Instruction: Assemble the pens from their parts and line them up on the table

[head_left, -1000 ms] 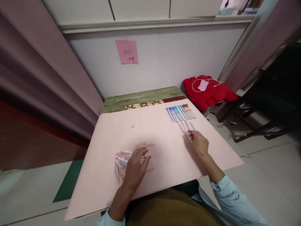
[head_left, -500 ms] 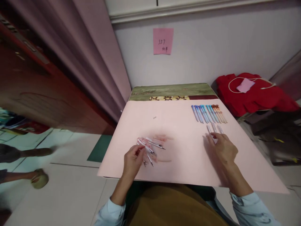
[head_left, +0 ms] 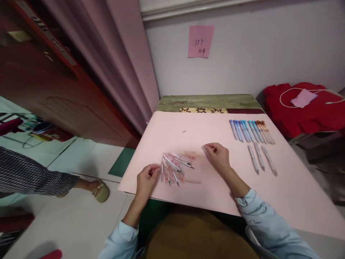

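A loose heap of pink and white pens (head_left: 174, 166) lies on the pink sheet (head_left: 215, 187) near its front left. My left hand (head_left: 146, 177) rests at the heap's left edge, fingers curled against the nearest pens. My right hand (head_left: 217, 155) hovers just right of the heap, fingers loosely bent, nothing visible in it. A neat row of blue and orange pens (head_left: 251, 130) lies at the back right. Three pale pens (head_left: 261, 159) lie side by side below that row.
The sheet covers a small table (head_left: 207, 102) against a wall with a pink note (head_left: 200, 41). Red cloth with a white cable (head_left: 304, 108) sits to the right. Curtains hang at left. Another person's leg and sandalled foot (head_left: 97, 189) stand on the floor at left.
My right hand left the three pale pens and moved left towards the heap. My left hand stayed at the heap. The view swung left, and the other person's foot stepped closer.
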Motion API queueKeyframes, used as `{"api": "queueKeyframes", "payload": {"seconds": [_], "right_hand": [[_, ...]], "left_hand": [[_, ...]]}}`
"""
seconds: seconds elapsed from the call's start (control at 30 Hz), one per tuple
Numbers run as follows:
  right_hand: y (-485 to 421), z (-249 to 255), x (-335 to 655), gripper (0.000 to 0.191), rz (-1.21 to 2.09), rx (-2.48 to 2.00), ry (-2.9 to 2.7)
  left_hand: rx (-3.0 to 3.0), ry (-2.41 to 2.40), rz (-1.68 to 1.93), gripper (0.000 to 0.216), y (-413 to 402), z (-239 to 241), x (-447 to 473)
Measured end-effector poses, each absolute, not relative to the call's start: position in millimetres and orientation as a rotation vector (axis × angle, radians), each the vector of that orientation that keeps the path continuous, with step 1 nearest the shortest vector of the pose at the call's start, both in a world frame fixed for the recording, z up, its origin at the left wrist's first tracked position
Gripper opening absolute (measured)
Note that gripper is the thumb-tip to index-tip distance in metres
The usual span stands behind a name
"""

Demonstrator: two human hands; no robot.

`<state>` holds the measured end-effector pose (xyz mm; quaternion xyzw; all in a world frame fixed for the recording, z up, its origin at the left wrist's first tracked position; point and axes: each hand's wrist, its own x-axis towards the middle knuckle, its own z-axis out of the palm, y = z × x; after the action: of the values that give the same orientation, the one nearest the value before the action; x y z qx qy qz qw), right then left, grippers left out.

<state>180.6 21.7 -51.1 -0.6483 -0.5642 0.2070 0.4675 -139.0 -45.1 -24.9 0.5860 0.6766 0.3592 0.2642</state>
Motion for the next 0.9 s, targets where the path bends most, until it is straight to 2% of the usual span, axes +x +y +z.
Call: {"api": "queueKeyframes", "payload": {"seconds": [0.23,0.33,0.47,0.9], "right_hand": [[25.4,-63.1,195.5,0.03,0.528,-1.635,-1.251],[25.4,-62.9,197.2,0.03,0.498,-1.643,-1.301],[27.7,-64.0,196.3,0.03,0.419,-1.606,-1.45],[38.4,-66.2,196.6,0.026,0.379,-1.587,-1.624]], "left_hand": [[2.03,1.737,0.78,0.016,43.5,-7.2,-91.7],[2.167,1.769,0.551,0.019,96.5,-12.9,-55.8],[2.231,1.799,0.482,0.023,143.2,-26.2,-19.2],[2.25,1.827,0.403,0.023,176.8,-42.2,-11.1]]}}
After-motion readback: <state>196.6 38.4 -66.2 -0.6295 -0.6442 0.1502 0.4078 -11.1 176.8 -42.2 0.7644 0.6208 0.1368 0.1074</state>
